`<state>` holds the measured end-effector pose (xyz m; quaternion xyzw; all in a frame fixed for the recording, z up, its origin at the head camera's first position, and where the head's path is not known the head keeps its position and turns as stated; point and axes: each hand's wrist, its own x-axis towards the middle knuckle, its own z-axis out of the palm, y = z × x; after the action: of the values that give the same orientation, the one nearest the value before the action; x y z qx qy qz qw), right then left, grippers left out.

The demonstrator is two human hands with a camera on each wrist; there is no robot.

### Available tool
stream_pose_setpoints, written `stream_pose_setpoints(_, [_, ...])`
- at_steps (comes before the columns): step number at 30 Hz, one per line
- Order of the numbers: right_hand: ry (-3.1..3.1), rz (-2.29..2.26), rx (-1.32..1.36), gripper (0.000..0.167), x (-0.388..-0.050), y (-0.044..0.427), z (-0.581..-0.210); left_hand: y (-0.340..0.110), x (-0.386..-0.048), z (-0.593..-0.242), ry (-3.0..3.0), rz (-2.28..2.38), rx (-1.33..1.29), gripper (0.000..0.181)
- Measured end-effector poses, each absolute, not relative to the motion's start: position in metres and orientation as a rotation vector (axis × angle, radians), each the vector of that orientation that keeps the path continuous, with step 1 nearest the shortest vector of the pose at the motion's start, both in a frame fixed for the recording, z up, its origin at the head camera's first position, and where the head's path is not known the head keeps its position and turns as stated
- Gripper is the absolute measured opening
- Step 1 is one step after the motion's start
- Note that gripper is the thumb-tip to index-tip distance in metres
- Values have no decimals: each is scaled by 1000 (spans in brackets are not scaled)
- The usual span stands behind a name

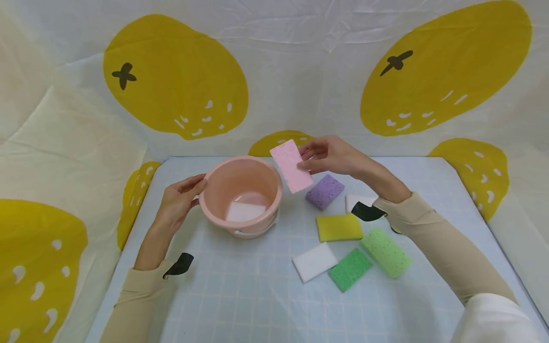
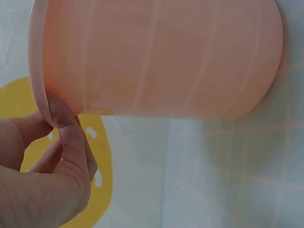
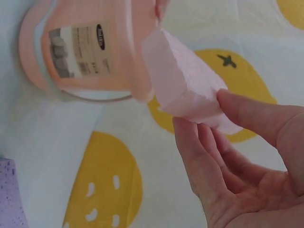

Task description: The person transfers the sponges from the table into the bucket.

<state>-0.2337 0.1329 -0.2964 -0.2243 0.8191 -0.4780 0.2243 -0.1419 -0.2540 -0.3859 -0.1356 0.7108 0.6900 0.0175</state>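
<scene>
A pink bucket (image 1: 206,209) stands on the table, a white block (image 1: 244,212) lying on its bottom. My left hand (image 1: 177,200) pinches the bucket's rim at its left side; the left wrist view shows thumb and fingers on the rim of the bucket (image 2: 156,61). Between the thumb and fingers of my right hand (image 1: 334,156) is a pink sponge (image 1: 291,166), held in the air just right of the bucket's rim. In the right wrist view the pink sponge (image 3: 190,85) appears in front of the bucket (image 3: 109,42), pinched by the right hand (image 3: 247,166).
Right of the bucket lie a purple sponge (image 1: 325,192), a yellow sponge (image 1: 340,227), a white block (image 1: 315,262), a green sponge (image 1: 350,269) and a light green sponge (image 1: 387,252). Another white block (image 1: 353,201) is partly hidden beneath the right sleeve.
</scene>
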Motion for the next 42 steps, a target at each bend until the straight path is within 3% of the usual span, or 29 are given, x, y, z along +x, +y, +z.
stream_pose_setpoints(22, [2176, -1290, -722, 37, -249, 83, -302, -250, -145, -387, 2243, 2062, -538, 56])
stream_pose_setpoints(42, [2273, -985, -832, 36, -258, 32, -318, -247, -146, -388, 2269, 1993, -620, 56])
